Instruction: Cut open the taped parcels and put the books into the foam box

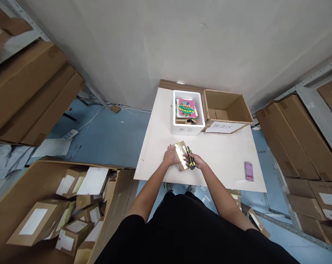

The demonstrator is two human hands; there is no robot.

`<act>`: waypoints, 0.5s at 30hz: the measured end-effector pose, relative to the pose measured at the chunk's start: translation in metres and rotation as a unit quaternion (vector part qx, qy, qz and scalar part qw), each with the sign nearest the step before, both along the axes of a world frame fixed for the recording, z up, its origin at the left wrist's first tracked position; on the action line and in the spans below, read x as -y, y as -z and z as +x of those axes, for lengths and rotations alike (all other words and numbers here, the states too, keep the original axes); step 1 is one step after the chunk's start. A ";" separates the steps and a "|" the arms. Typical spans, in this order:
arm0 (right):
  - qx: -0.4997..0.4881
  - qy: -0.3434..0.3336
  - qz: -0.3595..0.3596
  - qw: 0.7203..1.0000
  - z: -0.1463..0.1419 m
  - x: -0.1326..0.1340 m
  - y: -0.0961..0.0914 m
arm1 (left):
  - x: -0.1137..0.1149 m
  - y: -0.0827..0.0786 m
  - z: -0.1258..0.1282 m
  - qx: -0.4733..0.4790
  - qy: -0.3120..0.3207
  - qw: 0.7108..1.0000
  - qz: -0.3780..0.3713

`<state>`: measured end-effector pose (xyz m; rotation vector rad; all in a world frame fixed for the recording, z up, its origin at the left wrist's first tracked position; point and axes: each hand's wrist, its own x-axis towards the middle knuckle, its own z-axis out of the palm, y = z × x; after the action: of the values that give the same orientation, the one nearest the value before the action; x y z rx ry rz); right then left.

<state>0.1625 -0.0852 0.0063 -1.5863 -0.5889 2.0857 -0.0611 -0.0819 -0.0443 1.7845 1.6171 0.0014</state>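
Note:
A small cardboard box (179,145) with shiny tape across its top lies near the front edge of the white table (155,146). My left hand (170,156) grips the box from its left side, fingers over the edge and thumb near the front. In my right hand (197,161) is a yellow and black utility knife (191,160), held at the box's right side with the fingers closed round it. The blade is too small to make out.
Behind the box stand a white foam box (187,129) holding books (186,108) and an open cardboard carton (229,116). A blurred purple item (249,171) lies at the right. A large carton (124,190) of parcels stands lower left; shelves of boxes (295,135) flank the table.

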 end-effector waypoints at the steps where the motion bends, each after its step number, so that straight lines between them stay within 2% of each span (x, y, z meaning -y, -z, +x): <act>1: 0.006 -0.004 0.009 1.000 0.002 -0.002 -0.001 | -0.001 -0.001 0.003 -0.019 0.009 1.000 -0.005; 4: 0.072 -0.040 0.078 0.994 0.004 -0.015 -0.004 | 0.000 0.002 0.010 -0.044 0.008 0.999 -0.002; 6: 0.156 -0.113 0.131 0.972 -0.002 -0.029 -0.004 | 0.001 0.005 0.013 -0.046 0.010 0.999 -0.007; 9: 0.306 -0.248 0.198 0.898 -0.021 -0.049 -0.001 | 0.000 0.007 0.015 -0.046 0.008 0.999 -0.023; 11: 0.379 -0.304 0.225 0.845 -0.035 -0.059 0.003 | -0.001 0.007 0.016 -0.043 0.002 0.999 -0.029; 13: 0.414 -0.333 0.228 0.816 -0.046 -0.064 0.008 | -0.002 0.007 0.016 -0.040 -0.002 0.999 -0.030; 15: 0.423 -0.344 0.220 0.809 -0.052 -0.065 0.012 | -0.001 0.007 0.017 -0.039 -0.006 0.999 -0.028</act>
<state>0.1106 -0.0200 -0.0054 -2.1362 -2.0416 1.2891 -0.0439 -0.0804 -0.0513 1.7513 1.6653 -0.1087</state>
